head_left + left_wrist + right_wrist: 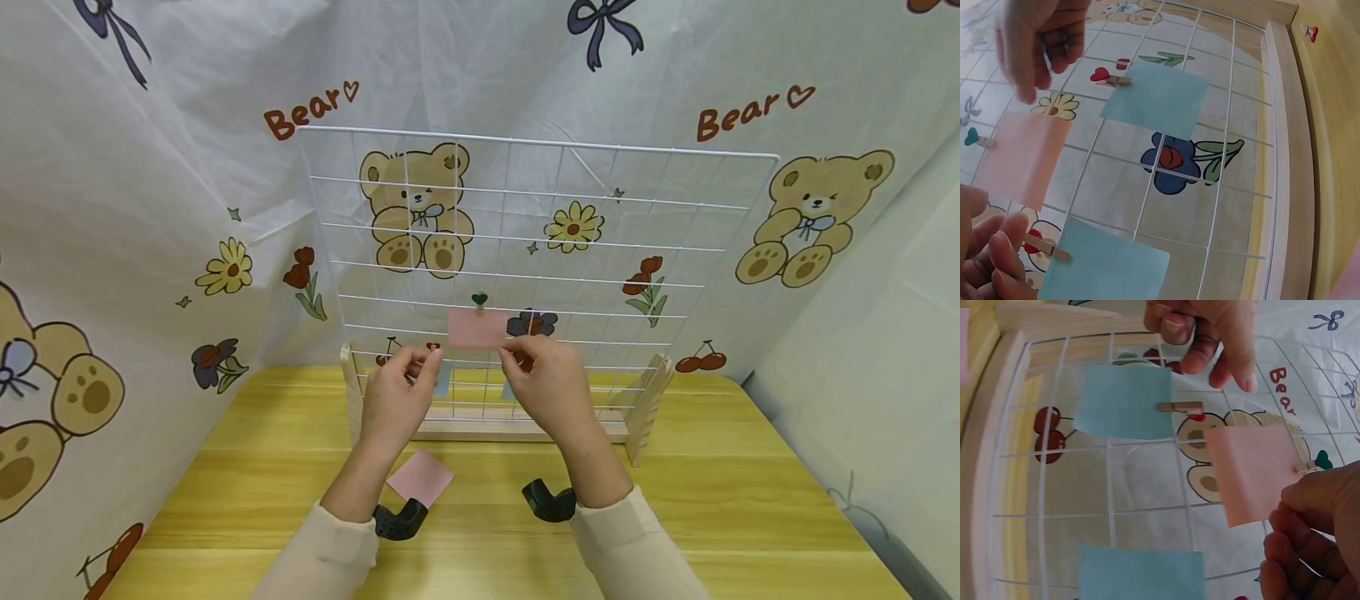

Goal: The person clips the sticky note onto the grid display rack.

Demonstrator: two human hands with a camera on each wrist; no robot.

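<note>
A pink paper note (477, 327) hangs on a white wire grid (600, 243), held by a small wooden clothespin with a green heart (480, 298). My right hand (543, 383) is at the note's lower right corner, thumb and forefinger overlapping it in the right wrist view. The left hand (401, 392) hovers lower left of the note, fingers loosely bent with nothing between them. Close to its fingertips, a red-heart clothespin (1041, 244) fastens one blue note (1107, 262). Another blue note (1157, 97) hangs from a second red-heart clothespin (1110, 79).
Wooden feet (648, 408) hold the grid upright on a wood-grain table (750, 500). On the tabletop lie a pink note (420, 477) and a red-topped clothespin (1311, 32). Behind the grid hangs a white cloth (480, 75) printed with bears and flowers.
</note>
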